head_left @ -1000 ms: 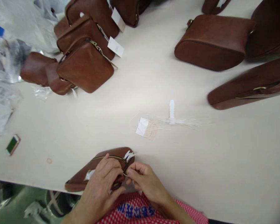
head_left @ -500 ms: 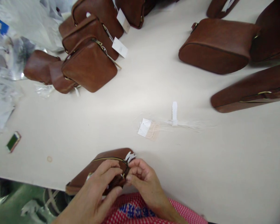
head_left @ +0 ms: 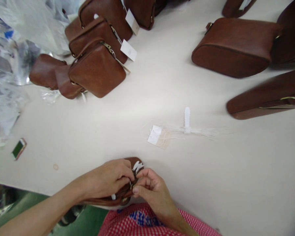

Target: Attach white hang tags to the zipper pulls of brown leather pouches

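Note:
A small brown leather bag point(head_left: 124, 193) lies at the near table edge, mostly covered by my hands. My left hand point(head_left: 108, 178) lies across its top, fingers curled down at the zipper end. My right hand point(head_left: 149, 186) is pinched right beside it at the same zipper pull, thumb and fingers pressed together. A bit of white tissue point(head_left: 137, 166) sticks out of the bag just above my fingers. What sits inside the pinch is too small to make out.
A white paper tag point(head_left: 154, 134) and a white plastic fastener bundle point(head_left: 186, 119) lie mid-table. Several brown bags point(head_left: 97, 68) with tags are stacked at the back left, larger brown bags point(head_left: 233, 47) at the back right. Plastic wrapping point(head_left: 12, 49) and a phone point(head_left: 19, 148) lie left.
My left forearm has swung out to the left and its hand now covers more of the bag. My right hand has stayed pinched at the zipper end.

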`<state>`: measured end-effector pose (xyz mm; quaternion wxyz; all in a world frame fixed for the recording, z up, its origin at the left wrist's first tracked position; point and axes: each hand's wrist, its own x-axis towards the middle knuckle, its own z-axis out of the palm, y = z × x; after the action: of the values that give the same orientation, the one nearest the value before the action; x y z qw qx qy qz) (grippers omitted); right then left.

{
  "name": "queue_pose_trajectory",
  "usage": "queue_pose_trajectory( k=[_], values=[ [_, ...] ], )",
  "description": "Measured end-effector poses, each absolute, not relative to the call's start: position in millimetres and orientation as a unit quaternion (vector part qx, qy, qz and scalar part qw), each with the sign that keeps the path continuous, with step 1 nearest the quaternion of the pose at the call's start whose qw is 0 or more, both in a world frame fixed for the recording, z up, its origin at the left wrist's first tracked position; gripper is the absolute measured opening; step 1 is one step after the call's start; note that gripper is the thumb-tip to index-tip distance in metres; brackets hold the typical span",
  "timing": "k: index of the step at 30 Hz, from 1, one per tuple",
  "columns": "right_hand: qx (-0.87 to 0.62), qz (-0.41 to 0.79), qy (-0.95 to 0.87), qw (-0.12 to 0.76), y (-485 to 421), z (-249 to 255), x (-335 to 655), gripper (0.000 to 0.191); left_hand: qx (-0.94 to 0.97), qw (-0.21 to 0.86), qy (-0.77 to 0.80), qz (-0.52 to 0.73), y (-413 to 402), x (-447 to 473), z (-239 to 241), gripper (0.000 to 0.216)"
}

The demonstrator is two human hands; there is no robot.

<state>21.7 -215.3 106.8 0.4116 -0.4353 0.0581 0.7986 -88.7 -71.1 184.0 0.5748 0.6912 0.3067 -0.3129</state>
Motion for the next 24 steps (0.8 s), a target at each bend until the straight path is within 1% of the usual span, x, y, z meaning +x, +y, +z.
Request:
queue_pose_trajectory(
  k=[4, 9, 14, 17, 24],
  values=[
    [-0.424, 0.806, 0.060, 0.409, -216, 104, 20, 0.035, 0.670, 0.609, 0.287, -0.312, -68, -94, 169, 0.038],
    [-0.415, 0.818, 0.063, 0.394, -221, 102, 17, 0.037, 0.688, 0.600, 0.278, -0.300, -73, -105, 156, 0.029],
    [-0.403, 0.832, 0.060, 0.378, -226, 100, 12, 0.038, 0.717, 0.588, 0.213, -0.306, -74, -108, 150, 0.022],
    [-0.391, 0.842, 0.053, 0.369, -228, 98, 10, 0.039, 0.743, 0.565, 0.181, -0.310, -78, -108, 149, 0.021],
    [-0.383, 0.857, 0.019, 0.345, -232, 94, 9, 0.037, 0.794, 0.484, 0.130, -0.343, -88, -111, 152, 0.018]
  ],
)
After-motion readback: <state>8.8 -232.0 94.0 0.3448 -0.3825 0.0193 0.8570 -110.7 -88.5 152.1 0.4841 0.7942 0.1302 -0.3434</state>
